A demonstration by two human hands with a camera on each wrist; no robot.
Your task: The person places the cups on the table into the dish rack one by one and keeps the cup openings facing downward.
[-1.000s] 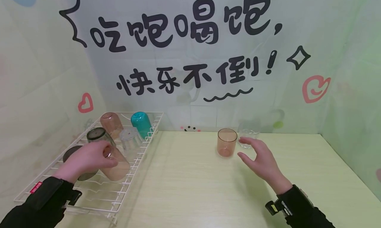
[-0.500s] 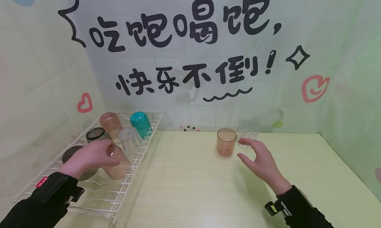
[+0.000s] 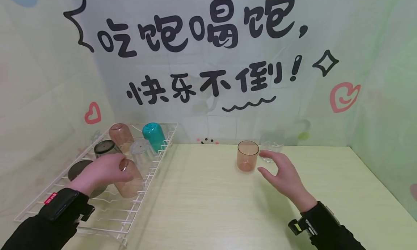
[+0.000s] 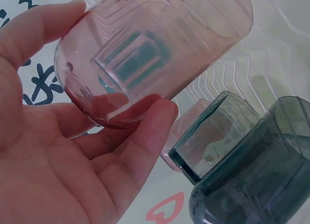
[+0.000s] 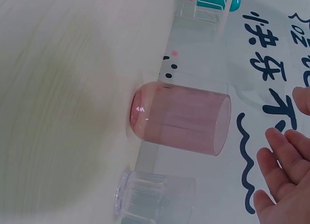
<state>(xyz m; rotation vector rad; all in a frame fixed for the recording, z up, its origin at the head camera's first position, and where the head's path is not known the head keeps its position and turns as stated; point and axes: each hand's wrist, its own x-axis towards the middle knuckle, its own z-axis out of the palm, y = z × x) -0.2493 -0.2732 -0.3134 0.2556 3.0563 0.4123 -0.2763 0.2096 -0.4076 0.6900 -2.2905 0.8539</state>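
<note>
With thumb and fingers, my left hand grips a transparent pink cup by its closed end. The cup tilts with its mouth down at the white wire rack; I cannot tell whether it bears on the wires. In the left wrist view, fingertips lie on both sides of the pink cup's base. My right hand hovers over the table, thumb and fingers apart, holding nothing. Just left of it, a second pink cup stands upright. A clear cup stands behind the right fingers, partly hidden.
Several upturned cups lean in the rack: a teal one, a clear one, another pink one and dark grey ones. A printed cloth wall closes off the back of the table.
My left hand has shifted slightly right, still on its pink cup, which hardly moves. My right hand has drifted slightly left toward the standing pink cup.
</note>
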